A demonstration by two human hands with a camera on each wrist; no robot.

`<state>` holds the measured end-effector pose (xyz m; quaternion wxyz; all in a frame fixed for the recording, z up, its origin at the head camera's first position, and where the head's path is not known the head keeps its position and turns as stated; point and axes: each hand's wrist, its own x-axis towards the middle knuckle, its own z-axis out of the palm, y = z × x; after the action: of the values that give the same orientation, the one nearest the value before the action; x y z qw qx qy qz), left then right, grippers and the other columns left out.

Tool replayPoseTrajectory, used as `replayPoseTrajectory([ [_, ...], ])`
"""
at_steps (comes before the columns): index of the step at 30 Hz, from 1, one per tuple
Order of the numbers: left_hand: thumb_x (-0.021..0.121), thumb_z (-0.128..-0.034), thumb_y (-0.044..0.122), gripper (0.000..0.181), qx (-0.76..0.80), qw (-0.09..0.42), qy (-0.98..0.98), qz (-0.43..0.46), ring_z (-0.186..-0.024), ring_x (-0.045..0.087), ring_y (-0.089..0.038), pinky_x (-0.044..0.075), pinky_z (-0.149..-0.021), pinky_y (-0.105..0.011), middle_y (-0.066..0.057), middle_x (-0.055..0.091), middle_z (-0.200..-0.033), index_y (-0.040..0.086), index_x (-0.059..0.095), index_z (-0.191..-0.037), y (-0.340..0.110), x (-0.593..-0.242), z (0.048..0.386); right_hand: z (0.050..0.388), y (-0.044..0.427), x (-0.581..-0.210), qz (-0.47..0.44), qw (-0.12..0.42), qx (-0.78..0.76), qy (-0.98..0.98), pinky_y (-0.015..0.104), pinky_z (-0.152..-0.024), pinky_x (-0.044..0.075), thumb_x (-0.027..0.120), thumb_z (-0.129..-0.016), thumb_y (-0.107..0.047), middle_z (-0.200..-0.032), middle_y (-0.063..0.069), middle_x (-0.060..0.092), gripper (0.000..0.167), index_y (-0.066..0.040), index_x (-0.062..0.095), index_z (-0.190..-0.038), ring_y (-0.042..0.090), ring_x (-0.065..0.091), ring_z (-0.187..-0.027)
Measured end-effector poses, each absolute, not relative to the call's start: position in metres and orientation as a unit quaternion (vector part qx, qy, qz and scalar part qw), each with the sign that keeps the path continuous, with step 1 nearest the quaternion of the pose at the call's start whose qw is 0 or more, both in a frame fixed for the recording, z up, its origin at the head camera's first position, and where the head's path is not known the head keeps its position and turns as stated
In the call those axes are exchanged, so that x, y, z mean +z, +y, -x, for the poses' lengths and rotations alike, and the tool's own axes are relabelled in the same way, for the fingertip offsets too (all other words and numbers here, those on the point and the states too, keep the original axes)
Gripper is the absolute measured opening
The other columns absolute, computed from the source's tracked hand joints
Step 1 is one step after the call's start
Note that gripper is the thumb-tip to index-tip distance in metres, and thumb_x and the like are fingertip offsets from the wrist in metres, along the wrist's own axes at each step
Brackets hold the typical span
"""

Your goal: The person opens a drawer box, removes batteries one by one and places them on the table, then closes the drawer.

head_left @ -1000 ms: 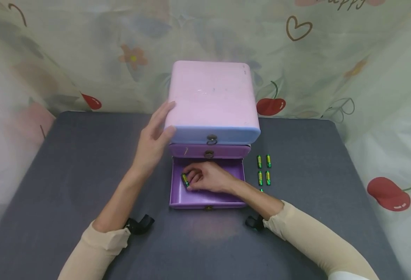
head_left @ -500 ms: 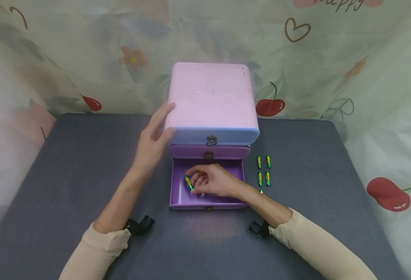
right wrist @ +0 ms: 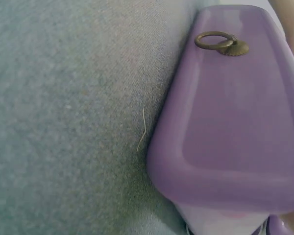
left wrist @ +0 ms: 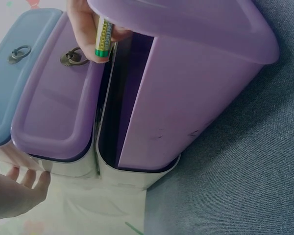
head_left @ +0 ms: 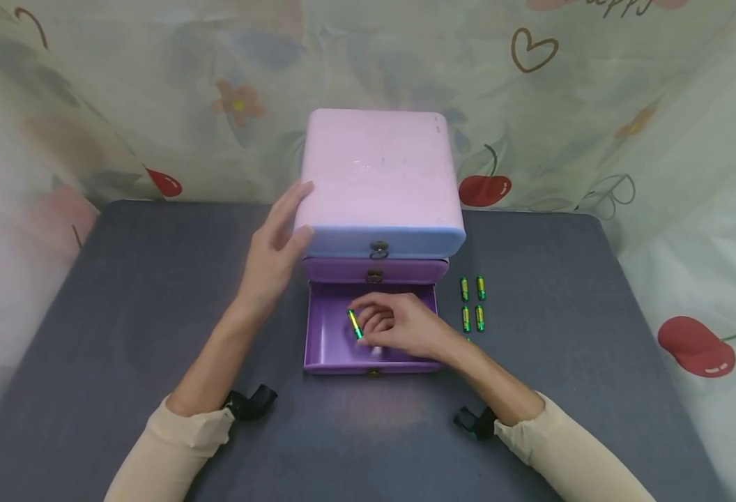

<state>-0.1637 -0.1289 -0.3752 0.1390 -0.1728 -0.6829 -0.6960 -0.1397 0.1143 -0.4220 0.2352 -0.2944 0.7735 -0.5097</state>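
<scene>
A small green-and-yellow battery [head_left: 355, 325] is pinched between the thumb and forefinger of my right hand [head_left: 408, 324]. That hand is over the open bottom drawer [head_left: 324, 352] of a pastel cabinet [head_left: 380, 171]. In the left wrist view the same battery [left wrist: 103, 39] shows at the drawer's opening, its green end downward. My left hand [head_left: 267, 268] rests against the cabinet's left side, fingers extended and the thumb near the front corner. The right wrist view has the purple drawer front [right wrist: 240, 117] with its ring pull, but the right hand's fingers are out of it.
Several more batteries [head_left: 465, 318] stand or lie in rows on the dark grey table [head_left: 550, 300], right of the cabinet. A blue drawer [head_left: 336, 241] and a purple drawer [head_left: 336, 270] above are pushed in. Patterned cloth [head_left: 186, 104] hangs behind.
My right hand has shifted rightward across the bottom drawer, carrying the battery from near its left wall toward its middle. The left hand stays in place on the cabinet.
</scene>
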Motion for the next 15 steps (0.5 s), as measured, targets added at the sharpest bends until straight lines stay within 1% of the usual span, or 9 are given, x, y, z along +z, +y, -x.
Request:
replayPoseTrajectory([
  [4,0.059,-0.0957,0.005,0.051,-0.693,0.145,-0.684,0.173,-0.146,0.029,-0.014,0.021,-0.12,-0.032,-0.001,0.039,-0.156,0.009,0.051,-0.146,-0.128,-0.375,0.163,0.137,0.121,-0.42,0.285,0.232,-0.518,0.772,0.029,-0.077,0.057,0.08,-0.083,-0.007,-0.094,0.0,0.069,0.047,-0.009,0.063,-0.127,0.013,0.064,-0.078],
  [9,0.059,-0.0953,0.004,0.051,-0.694,0.15,-0.682,0.177,-0.146,0.03,-0.015,0.022,-0.12,-0.033,-0.002,0.04,-0.156,0.008,0.051,-0.146,-0.128,-0.375,0.164,0.133,0.131,-0.416,0.271,0.224,-0.517,0.78,0.025,-0.072,0.054,0.079,-0.083,-0.007,-0.091,0.001,0.065,0.046,-0.012,0.063,-0.126,0.013,0.059,-0.075],
  [15,0.059,-0.0955,0.006,0.051,-0.696,0.151,-0.679,0.176,-0.146,0.03,-0.015,0.021,-0.12,-0.033,-0.001,0.039,-0.156,0.009,0.051,-0.146,-0.128,-0.375,0.164,0.127,0.141,-0.412,0.266,0.219,-0.534,0.772,0.027,-0.072,0.053,0.077,-0.085,-0.004,-0.091,0.003,0.065,0.044,-0.012,0.062,-0.125,0.017,0.06,-0.079],
])
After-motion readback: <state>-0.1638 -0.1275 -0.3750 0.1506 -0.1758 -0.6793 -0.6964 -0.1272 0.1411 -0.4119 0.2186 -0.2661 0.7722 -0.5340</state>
